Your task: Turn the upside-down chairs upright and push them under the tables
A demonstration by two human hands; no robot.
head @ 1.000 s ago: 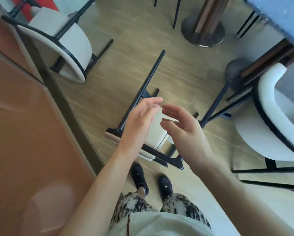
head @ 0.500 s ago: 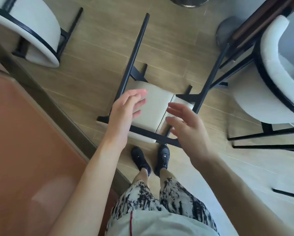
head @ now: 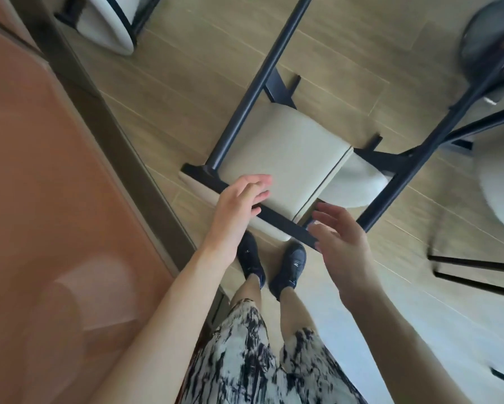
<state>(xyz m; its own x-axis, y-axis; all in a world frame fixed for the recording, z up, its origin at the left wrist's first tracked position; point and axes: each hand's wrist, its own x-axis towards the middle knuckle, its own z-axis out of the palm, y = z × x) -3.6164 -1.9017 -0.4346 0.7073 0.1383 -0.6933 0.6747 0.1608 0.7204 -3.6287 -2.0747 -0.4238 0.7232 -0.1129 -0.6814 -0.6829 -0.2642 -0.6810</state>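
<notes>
Head view, looking straight down. An upside-down chair (head: 285, 158) lies on the wood-plank floor (head: 186, 91) directly ahead of the person's dark shoes (head: 291, 263). Its cream seat underside faces up, framed by a black metal base; two black legs (head: 262, 80) run up and away from the seat toward the top of the frame, one on the left and one on the right side. The pale curved backrest shows under the seat's right edge, against the floor.

Left hand (head: 239, 205): fingers straight and loosely spread, holding nothing, placed over the near black crossbar at the seat's left front edge. Fingertips may touch the bar or seat; contact cannot be confirmed from this angle.

Right hand (head: 341, 243): fingers extended and relaxed, thumb apart, holding nothing, just beside the near right corner of the chair frame, apparently not touching.

Surroundings: a second chair (head: 111, 27) with white shell and black frame at top left. A third white chair (head: 501, 188) at the right edge, with a round dark pedestal base (head: 484, 51) above it, blurred. An orange-brown panel (head: 55, 199) with a dark border strip fills the left side. Person wears black-and-white patterned shorts (head: 262, 363).
</notes>
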